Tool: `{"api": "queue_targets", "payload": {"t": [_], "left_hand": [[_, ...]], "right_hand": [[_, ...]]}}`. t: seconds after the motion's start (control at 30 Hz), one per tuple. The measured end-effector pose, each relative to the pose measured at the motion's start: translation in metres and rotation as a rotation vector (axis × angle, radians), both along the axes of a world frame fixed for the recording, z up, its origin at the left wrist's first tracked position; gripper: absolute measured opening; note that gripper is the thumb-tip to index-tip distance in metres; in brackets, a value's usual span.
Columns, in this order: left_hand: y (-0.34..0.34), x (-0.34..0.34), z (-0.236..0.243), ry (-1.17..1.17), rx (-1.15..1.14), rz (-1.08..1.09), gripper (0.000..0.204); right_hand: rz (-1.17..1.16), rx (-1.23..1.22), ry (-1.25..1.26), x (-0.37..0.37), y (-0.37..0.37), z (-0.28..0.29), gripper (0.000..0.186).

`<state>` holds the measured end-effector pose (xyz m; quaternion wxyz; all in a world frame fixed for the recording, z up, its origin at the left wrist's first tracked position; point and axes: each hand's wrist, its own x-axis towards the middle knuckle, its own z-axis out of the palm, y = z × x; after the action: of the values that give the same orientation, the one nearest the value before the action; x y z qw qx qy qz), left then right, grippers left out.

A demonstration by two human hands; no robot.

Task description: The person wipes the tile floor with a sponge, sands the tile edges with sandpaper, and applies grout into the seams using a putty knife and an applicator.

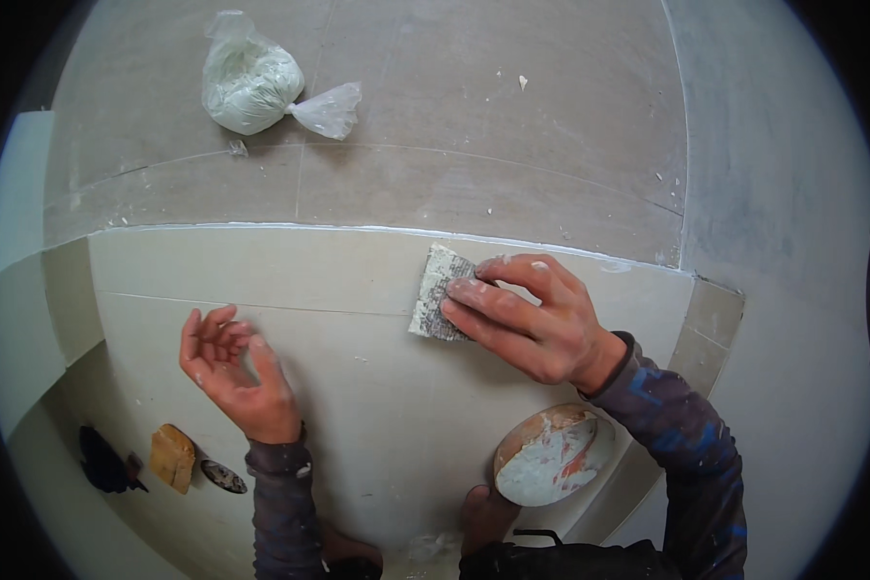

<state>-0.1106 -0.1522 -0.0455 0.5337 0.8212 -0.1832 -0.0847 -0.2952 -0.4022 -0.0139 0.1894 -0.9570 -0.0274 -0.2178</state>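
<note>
My right hand (532,314) grips a flat, rough pad (439,295), grey and smeared with white paste, its fingers pressed on its right part. Its exact kind is hard to tell. The pad sits over the beige tile (358,266), just below a white line (358,229) along the seam. White smears mark my right fingers. At the left, my left hand (242,367) hovers palm up with loosely curled fingers apart and nothing in them. Below my right wrist stands a round bowl (556,456) with white paste inside and orange-brown streaks.
Beyond the seam, a knotted clear bag of white powder (251,89) lies on the brownish tile (435,106). Lower left lie a yellow sponge-like block (172,458), a dark oval piece (223,476) and a black item (106,462). A grey wall (773,164) rises at right. My feet (486,512) are below.
</note>
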Motion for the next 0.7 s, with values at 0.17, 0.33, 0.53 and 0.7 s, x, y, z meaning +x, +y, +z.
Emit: {"api": "queue_targets", "payload": {"t": [0.17,0.33,0.53,0.7], "left_hand": [[0.043,0.052,-0.014,-0.151,0.108,0.095,0.061],[0.093,0.090,-0.034,-0.220,0.144,0.181,0.058],[0.086,0.086,-0.039,-0.315,0.223,0.103,0.056],[0.088,0.086,-0.042,-0.257,0.200,0.127,0.052]], "right_hand": [[-0.006,-0.107,0.180,-0.005,0.001,-0.010,0.025],[-0.052,-0.090,0.379,-0.023,0.006,0.023,0.030],[-0.363,0.199,0.307,0.008,0.021,0.022,0.050],[-0.313,0.082,0.360,0.016,0.067,0.018,0.045]]}}
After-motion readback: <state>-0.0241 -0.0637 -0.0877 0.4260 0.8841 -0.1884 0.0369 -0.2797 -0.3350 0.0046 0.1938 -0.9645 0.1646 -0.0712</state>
